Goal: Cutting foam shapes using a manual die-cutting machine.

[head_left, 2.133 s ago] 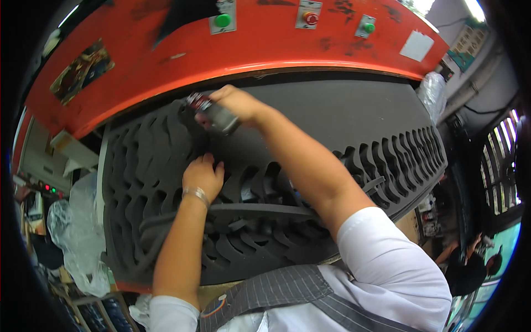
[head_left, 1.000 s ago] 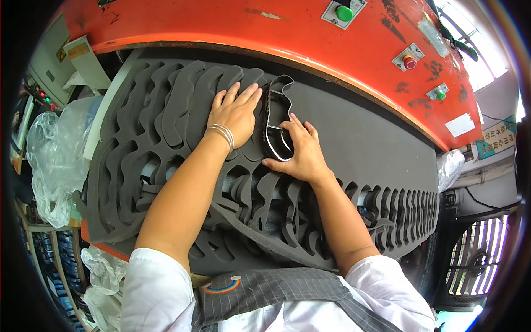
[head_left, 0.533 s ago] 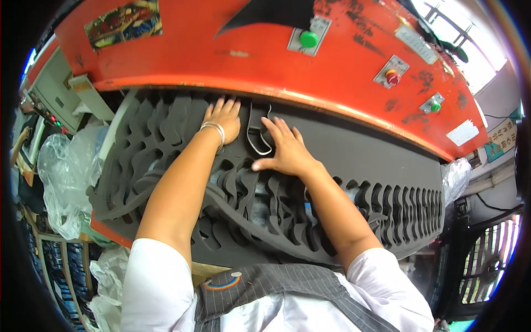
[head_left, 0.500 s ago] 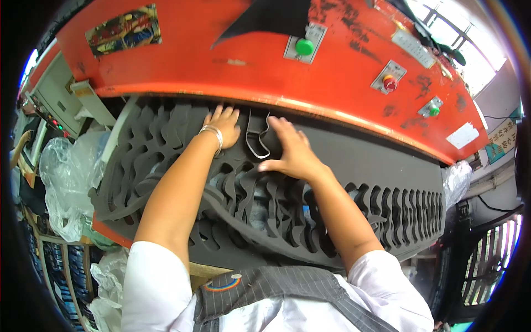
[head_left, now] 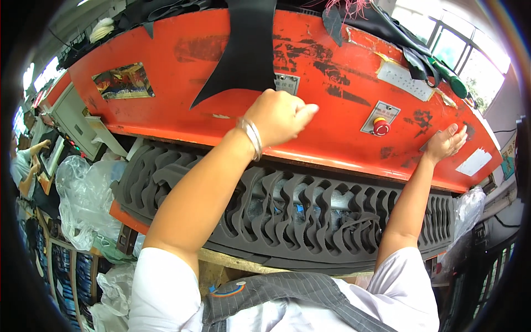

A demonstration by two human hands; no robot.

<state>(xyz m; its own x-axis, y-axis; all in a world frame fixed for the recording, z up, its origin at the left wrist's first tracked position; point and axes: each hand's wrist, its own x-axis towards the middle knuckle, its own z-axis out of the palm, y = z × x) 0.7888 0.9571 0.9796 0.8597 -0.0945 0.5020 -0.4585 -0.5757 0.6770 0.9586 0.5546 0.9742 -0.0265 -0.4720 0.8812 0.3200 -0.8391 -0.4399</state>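
My left hand (head_left: 281,118) is a fist with the thumb sticking out, set against the red machine front (head_left: 182,110) over a button plate (head_left: 287,84). The green button seen there earlier is hidden behind it. My right hand (head_left: 444,143) lies with fingers stretched out on the machine front at the right, where the other green button was; that button is covered. Below the machine's lower edge lies a dark grey foam sheet (head_left: 260,246) with rows of wavy cut-outs. The bent metal cutting die is out of sight.
Between my hands sits a red stop button (head_left: 380,126). Black sheet material (head_left: 243,55) hangs over the machine top, and a green-handled tool (head_left: 451,80) rests at upper right. Clear plastic bags (head_left: 83,193) stand at left. Another person's hands (head_left: 36,155) show at far left.
Both hands have left the foam and the metal die and moved up to the machine front, the right one far to the right. The foam now reaches further under the machine; the die has vanished from view.
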